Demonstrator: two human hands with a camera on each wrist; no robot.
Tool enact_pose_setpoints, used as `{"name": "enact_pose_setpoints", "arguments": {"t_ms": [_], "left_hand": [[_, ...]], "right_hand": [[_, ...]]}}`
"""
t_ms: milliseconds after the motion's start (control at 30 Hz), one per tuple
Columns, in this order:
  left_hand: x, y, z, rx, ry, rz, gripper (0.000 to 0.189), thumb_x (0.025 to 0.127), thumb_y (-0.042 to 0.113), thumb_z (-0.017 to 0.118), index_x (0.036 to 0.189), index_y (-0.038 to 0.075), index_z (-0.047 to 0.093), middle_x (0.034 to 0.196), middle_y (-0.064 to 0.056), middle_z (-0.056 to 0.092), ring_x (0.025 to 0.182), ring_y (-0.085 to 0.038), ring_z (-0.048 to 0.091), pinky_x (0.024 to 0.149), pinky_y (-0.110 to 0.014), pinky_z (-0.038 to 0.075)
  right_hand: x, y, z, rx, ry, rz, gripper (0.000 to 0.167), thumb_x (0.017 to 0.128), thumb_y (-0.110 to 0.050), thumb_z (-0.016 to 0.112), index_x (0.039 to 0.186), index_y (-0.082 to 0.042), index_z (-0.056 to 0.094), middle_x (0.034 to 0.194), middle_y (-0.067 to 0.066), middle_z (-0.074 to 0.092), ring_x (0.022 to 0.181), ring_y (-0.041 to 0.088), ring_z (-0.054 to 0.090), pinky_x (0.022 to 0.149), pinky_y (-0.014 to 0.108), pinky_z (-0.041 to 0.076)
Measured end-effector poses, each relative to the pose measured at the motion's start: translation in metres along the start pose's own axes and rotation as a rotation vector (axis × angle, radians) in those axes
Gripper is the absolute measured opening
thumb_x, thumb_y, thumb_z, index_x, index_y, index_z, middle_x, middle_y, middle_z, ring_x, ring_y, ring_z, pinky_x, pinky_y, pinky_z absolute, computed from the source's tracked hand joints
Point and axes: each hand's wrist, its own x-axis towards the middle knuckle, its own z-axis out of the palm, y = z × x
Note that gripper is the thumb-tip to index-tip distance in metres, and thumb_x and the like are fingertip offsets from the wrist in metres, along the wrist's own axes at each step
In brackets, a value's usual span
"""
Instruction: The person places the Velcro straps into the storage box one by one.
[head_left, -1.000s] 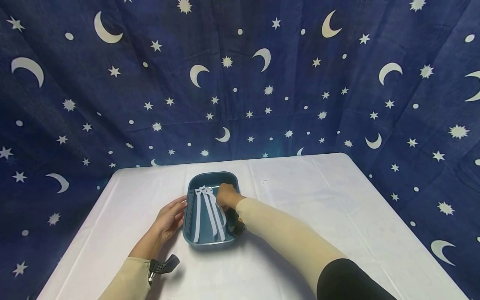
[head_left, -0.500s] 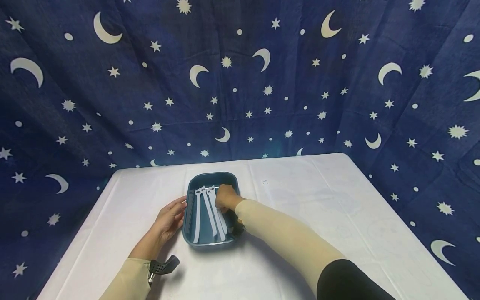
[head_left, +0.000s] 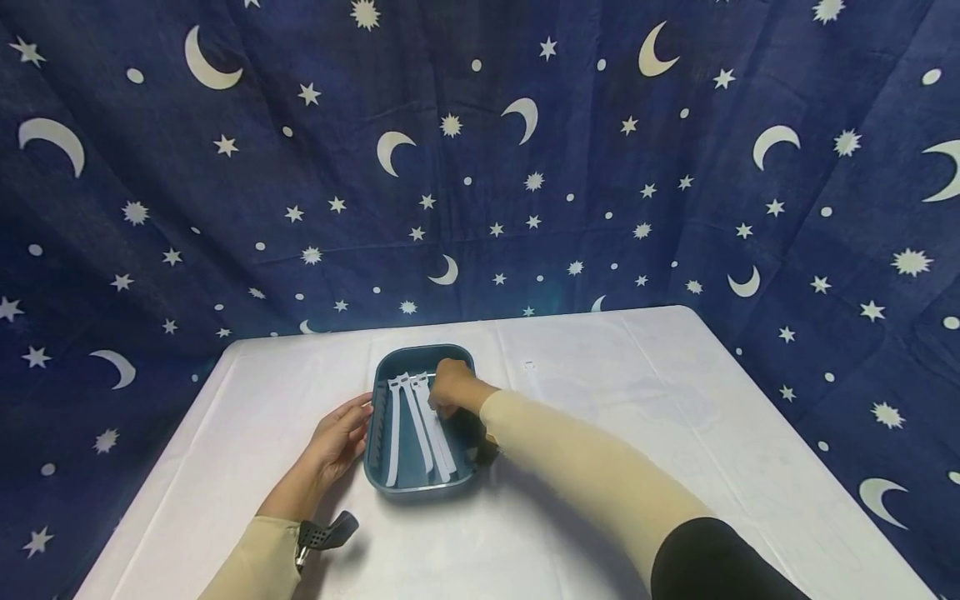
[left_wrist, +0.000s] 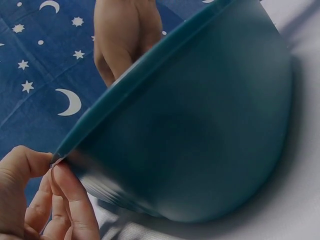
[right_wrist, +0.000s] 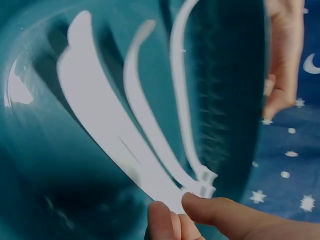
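Observation:
A dark teal plastic tub [head_left: 411,492] holds several white straps [head_left: 395,433] with slotted heads, which look like hook-and-loop cable ties. They lie lengthwise, heads at the far end. My left hand [head_left: 337,442] grips the tub's left rim, thumb and fingers meeting over its edge in the left wrist view. Inside the tub at the right, my right hand [head_left: 453,386] is over the straps. In the right wrist view its thumb and fingers pinch a wide white cable tie [right_wrist: 100,110] near the head end; it seems to overlap another. Two narrower cable ties [right_wrist: 145,110] lie beside it.
The tub stands on a white-covered table [head_left: 600,433]. A small clear piece [head_left: 530,365] lies to the right of the tub. Behind hangs a dark blue curtain [head_left: 480,217] with moons and stars.
A strap that bowed out beside my right hand now lies straight along the rightmost one. My right hand has lifted slightly and its forearm shifted right. My left hand has stayed on the rim.

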Motion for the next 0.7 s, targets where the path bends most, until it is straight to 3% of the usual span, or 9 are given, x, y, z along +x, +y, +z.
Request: {"name": "enact_pose_setpoints", "arguments": {"t_ms": [200, 367, 533, 700], "left_hand": [[0.001, 0.001, -0.003, 0.012, 0.01, 0.0, 0.055, 0.095, 0.018, 0.056, 0.147, 0.01, 0.043, 0.094, 0.01, 0.066, 0.082, -0.002, 0.063, 0.071, -0.015, 0.059], [0.002, -0.001, -0.002, 0.005, 0.011, -0.01, 0.055, 0.095, 0.018, 0.056, 0.147, 0.011, 0.043, 0.093, 0.009, 0.066, 0.079, -0.001, 0.063, 0.068, -0.014, 0.058], [0.002, -0.001, -0.001, 0.008, 0.001, -0.008, 0.057, 0.095, 0.019, 0.056, 0.149, 0.01, 0.042, 0.099, 0.008, 0.065, 0.084, -0.001, 0.063, 0.073, -0.014, 0.058], [0.001, -0.002, 0.0, -0.006, -0.003, 0.01, 0.056, 0.095, 0.017, 0.055, 0.148, 0.009, 0.042, 0.098, 0.009, 0.066, 0.083, -0.001, 0.063, 0.074, -0.015, 0.058]], "right_hand": [[-0.001, 0.002, -0.029, -0.017, 0.027, -0.083, 0.011, 0.08, -0.007, 0.075, 0.085, 0.002, 0.074, 0.068, 0.007, 0.07, 0.069, 0.021, 0.074, 0.057, 0.02, 0.059], [-0.006, 0.013, -0.057, 0.069, 0.073, -0.083, 0.011, 0.081, -0.009, 0.071, 0.086, -0.001, 0.076, 0.078, 0.01, 0.074, 0.068, 0.019, 0.073, 0.064, 0.022, 0.06], [-0.012, 0.034, -0.086, 0.191, 0.1, -0.072, 0.014, 0.084, -0.008, 0.069, 0.094, 0.001, 0.073, 0.097, 0.014, 0.073, 0.076, 0.02, 0.073, 0.072, 0.027, 0.062], [-0.015, 0.071, -0.107, 0.199, 0.136, -0.032, 0.021, 0.086, -0.012, 0.066, 0.102, 0.001, 0.071, 0.106, 0.018, 0.071, 0.086, 0.024, 0.073, 0.084, 0.036, 0.061]]}}
